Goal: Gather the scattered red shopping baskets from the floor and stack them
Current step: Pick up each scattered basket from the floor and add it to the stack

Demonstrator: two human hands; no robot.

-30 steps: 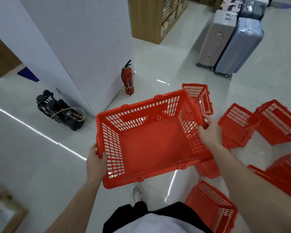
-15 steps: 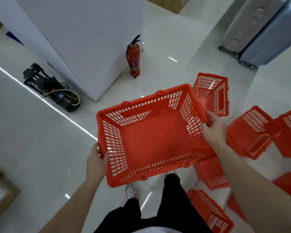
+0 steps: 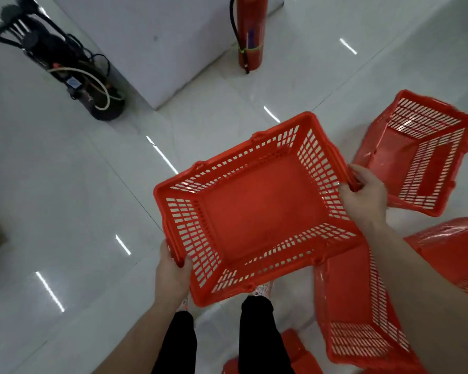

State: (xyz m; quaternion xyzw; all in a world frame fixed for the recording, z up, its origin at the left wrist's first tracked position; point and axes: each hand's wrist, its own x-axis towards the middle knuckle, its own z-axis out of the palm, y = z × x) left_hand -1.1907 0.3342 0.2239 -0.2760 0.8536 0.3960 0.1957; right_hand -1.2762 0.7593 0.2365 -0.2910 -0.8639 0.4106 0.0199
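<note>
While the left hand [image 3: 170,273] was curled round the near-left corner of the rim of a red basket [image 3: 257,209], the right hand [image 3: 362,195] was closed on the rim of the opposite short side, its fingers hooked over the edge. The basket was held clear of the floor [image 3: 65,198], mouth up and slightly tilted, above the person's black-trousered legs [image 3: 257,333]. It was seen to be of bright red plastic, rectangular, with a solid bottom, outward-sloping walls pierced by rows of slots, and a thick rim with small lugs on the long sides. Just beyond the right hand a second basket [image 3: 414,155] lay tipped on the tiles. A third basket [image 3: 346,319] lay tipped beneath the right forearm, and a fourth basket [image 3: 454,247] was partly seen at the right edge. Farther off, an extinguisher [image 3: 250,31] stood against a white pillar [image 3: 160,36], with a black device [image 3: 65,63] and its pale hose set on the pillar's left.
</note>
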